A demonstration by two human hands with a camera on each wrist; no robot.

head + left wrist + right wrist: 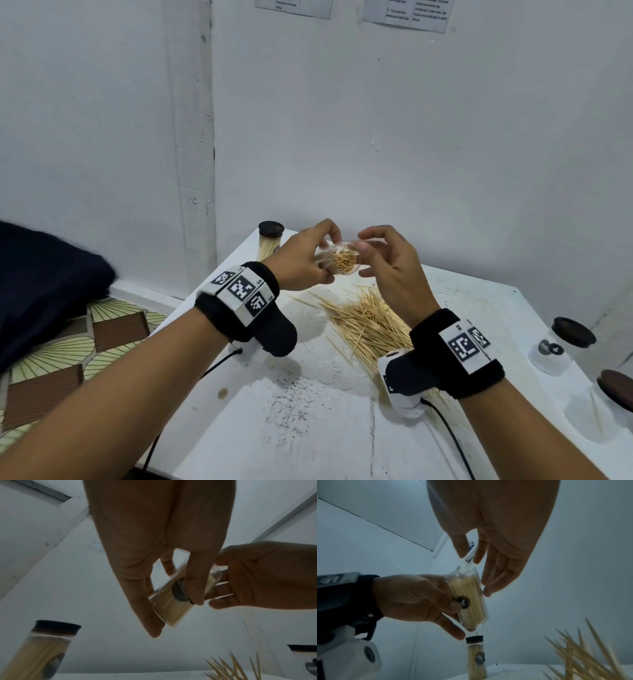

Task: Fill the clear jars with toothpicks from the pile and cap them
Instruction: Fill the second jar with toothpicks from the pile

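White walls meet in a corner behind a scuffed white table (308, 428). From the head view, the left hand (301, 263) holds an uncapped clear jar (337, 262) above the table, fingers wrapped round its body, the mouth tipped toward the camera and packed with toothpick ends. The right hand (394, 267) hovers just beside the mouth with fingers loosely spread, holding nothing that I can see. Below lies the toothpick pile (370, 322); a capped, filled jar (270, 240) stands at the far corner, and two dark-lidded jars (561, 346) stand at the right edge.

Seen from the left wrist, the jar's long axis runs diagonally, base low and left, mouth up toward the right hand's fingers (221, 601). A dark round label (180, 592) sits on its side.

Through the right wrist camera the jar hangs nearly upright, slightly tilted, mouth uppermost.

It is probably light and stiff, with smooth walls that could slip; a wrap round the mid-body seems the safest hold. The toothpicks are thin and loose, so tipping the mouth downward would likely spill them.
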